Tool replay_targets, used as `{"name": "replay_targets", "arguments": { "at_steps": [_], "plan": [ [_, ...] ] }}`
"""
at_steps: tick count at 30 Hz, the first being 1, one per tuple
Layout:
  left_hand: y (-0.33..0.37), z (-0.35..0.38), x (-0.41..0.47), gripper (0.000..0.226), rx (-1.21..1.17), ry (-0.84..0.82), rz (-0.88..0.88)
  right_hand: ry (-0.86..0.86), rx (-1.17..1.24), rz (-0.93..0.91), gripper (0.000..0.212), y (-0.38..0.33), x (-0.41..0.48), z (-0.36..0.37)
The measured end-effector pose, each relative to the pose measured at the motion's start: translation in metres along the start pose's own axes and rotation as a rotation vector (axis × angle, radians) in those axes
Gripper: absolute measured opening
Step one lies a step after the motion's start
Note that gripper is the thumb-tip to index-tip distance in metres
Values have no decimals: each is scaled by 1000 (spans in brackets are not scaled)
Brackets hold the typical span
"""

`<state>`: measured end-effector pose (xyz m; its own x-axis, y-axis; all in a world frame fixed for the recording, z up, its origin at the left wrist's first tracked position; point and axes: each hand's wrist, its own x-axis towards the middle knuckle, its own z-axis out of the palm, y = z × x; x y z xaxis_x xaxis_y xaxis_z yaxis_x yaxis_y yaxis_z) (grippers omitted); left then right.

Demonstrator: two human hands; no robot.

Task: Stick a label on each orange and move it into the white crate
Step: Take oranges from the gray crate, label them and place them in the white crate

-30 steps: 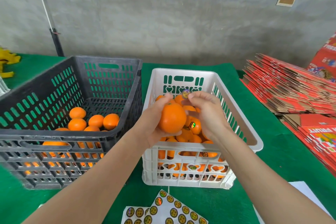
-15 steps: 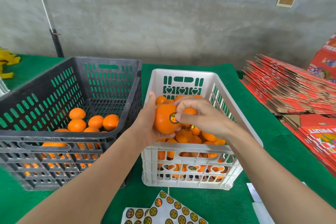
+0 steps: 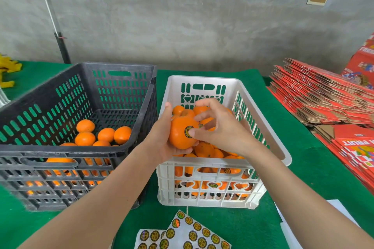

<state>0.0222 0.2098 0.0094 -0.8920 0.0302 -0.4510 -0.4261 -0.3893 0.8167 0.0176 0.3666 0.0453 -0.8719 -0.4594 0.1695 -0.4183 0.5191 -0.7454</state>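
A green-covered table point(image 3: 303, 168) carries everything. On its left stands the black crate point(image 3: 50, 103), with loose oranges point(image 3: 85, 138) lying low against its near wall and much of its floor bare. Its right wall stands just beside the white crate point(image 3: 204, 79), though whether the two touch cannot be told. The white crate is heaped with labelled oranges point(image 3: 204, 148) to just under its rim. A stack of flattened red cartons point(image 3: 315, 95) lies well apart at the right edge, with a strip of bare green cloth between it and the white crate. Sheets of round stickers point(image 3: 190, 232) lie near the table's front edge, just before the white crate.

Both forearms reach forward from the bottom corners and meet over the white crate's near left part. The left hand point(image 3: 162, 139) is palm-up, its fingers cupped under and round the held orange point(image 3: 180, 133), thumb raised along the fruit's left side. The right hand point(image 3: 220, 129) comes in from the right, fingers loosely spread above the pile and gripping nothing, its thumb tip pressed on the label point(image 3: 188, 132). The held orange sits above the heap, inside the rim, and the label is on its right face, turned toward the right hand.
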Motion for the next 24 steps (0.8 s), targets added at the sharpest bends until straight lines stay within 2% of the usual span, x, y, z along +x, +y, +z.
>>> {"name": "replay_targets", "arguments": {
  "at_steps": [2,4,6,9,11,13,16,18,20,24],
  "plan": [
    [0,1,2,71,-26,10,10,-67,70,-29,74,5,-3,7],
    [0,4,4,70,-64,-18,16,-71,-15,-104,79,10,-5,18],
    [-1,6,8,67,-43,-19,38,-3,-103,-173,75,14,-3,29],
    [-5,9,14,69,69,30,89,111,-95,-196,68,26,5,28],
    [-10,8,17,64,361,159,267,193,-133,-133,65,42,18,16],
    [-20,1,20,42,752,273,536,244,-217,15,64,63,36,-3],
    [-38,-10,20,21,1237,328,688,200,-494,294,66,99,62,-29],
    [-46,-11,21,22,1337,392,760,124,-692,428,65,124,71,-38],
    [-47,-7,21,22,1333,413,787,27,-792,507,70,142,74,-39],
    [-43,-7,22,22,1343,387,800,-113,-935,459,58,151,80,-37]
  ]
}}
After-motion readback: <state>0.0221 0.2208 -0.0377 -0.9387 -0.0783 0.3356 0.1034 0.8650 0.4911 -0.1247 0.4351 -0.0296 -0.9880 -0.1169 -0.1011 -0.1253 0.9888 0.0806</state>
